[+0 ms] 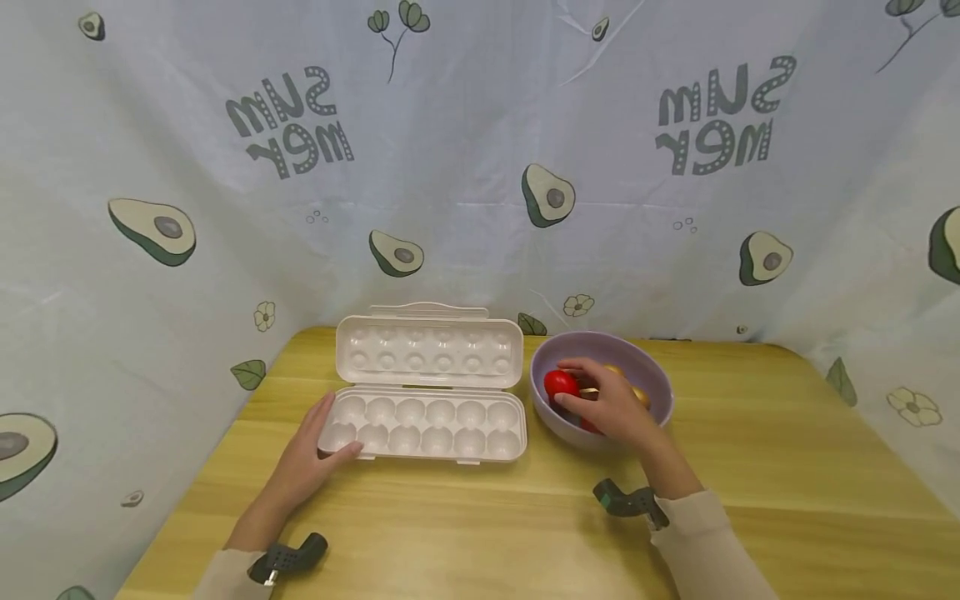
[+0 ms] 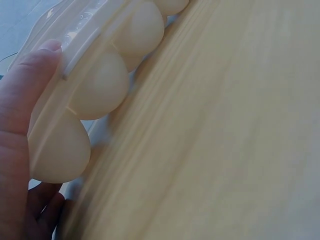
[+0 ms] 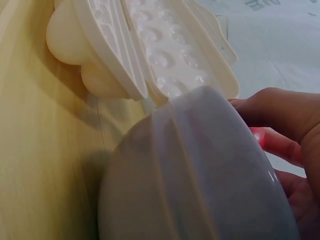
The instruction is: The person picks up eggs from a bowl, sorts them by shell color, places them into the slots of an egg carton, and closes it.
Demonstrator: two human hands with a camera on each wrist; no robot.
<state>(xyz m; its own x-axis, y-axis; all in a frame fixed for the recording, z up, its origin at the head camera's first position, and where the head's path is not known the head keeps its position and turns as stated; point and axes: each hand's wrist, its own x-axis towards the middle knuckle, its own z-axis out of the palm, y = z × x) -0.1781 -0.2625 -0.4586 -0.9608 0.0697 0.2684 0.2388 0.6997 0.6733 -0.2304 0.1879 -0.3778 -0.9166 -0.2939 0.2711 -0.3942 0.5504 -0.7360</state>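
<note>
Grips the left end of the open egg tray (image 1: 435,425) with the left hand (image 1: 309,450), with thumb over the near rim and forearm slanting in from below. Looks light, thin and slightly flexible; best held by the rim. Farther right, inside the purple bowl (image 1: 600,345), pinches the red egg-shaped piece (image 1: 559,384) between thumb and forefinger of the right hand (image 1: 609,404), reaching over the rim. Seems light, firm, perhaps slippery; best taken round the middle.

High head view facing forward and down, close tilted wrist views, all sharing the egg tray (image 1: 423,423)
</note>
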